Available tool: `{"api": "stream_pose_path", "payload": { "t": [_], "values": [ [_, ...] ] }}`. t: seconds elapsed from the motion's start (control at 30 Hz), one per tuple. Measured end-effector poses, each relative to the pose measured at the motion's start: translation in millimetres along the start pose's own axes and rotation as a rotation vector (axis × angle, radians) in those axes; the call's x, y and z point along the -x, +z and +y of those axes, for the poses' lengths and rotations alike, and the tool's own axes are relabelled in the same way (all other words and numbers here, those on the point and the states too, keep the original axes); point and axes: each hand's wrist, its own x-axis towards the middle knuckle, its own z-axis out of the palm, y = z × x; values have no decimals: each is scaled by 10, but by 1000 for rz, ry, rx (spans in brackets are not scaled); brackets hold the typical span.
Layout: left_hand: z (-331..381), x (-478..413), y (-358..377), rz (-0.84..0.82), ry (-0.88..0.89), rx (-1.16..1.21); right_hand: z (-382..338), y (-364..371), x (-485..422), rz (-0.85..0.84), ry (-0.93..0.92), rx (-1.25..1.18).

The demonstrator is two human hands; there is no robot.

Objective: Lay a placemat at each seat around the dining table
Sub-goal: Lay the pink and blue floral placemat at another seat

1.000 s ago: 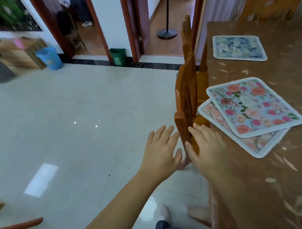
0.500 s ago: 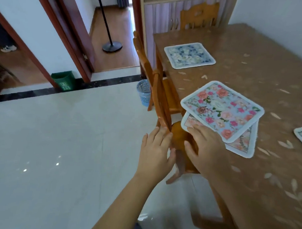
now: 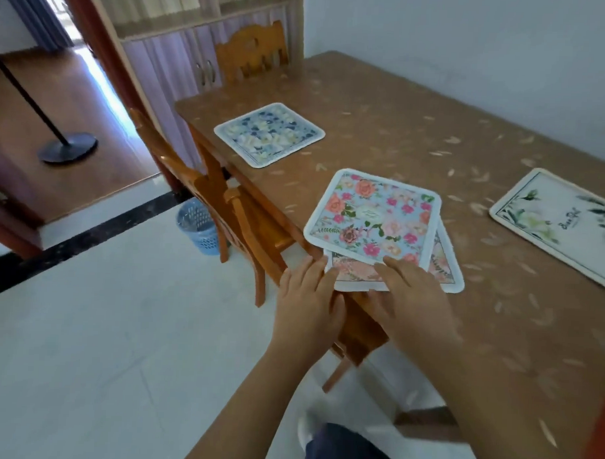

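Left hand [image 3: 309, 294] and right hand [image 3: 416, 297], fingers [image 3: 394, 269] straight, touch the mostly covered lower placemat [image 3: 356, 274].

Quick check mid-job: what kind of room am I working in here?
Likely a home dining room: a long wooden table laid with floral placemats, wooden chairs tucked in at its side and far end, and a curtained cabinet beside the doorway.

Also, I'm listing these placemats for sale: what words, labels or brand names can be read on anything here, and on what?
White placemat: black cursive lettering, too blurred to read.
Pink-flowered placemat: tiny writing on its pale centre label, too small to read.
Blue placemat: no writing visible.
Nothing here can be quoted.
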Motion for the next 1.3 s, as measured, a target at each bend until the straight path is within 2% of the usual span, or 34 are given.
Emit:
{"api": "stream_pose_path", "payload": {
  "t": [0.4,0.57,0.77,1.03,1.3],
  "values": [
    [-441,-1355,715,-280,246,-138,438,449,-894,115,223,-71],
    [-452,-1619,993,-287,405,-151,627,700,-1055,57,311,-83],
    [-475,-1754,1346,-334,550,-86,820,976,-1084,-8,318,-110],
    [-681,-1783,1639,-464,563,-2,939,1348,-1154,-88,269,-90],
    [-773,-1762,1743,-448,540,38,1068,1561,-1230,-180,265,-138]
  ]
}}
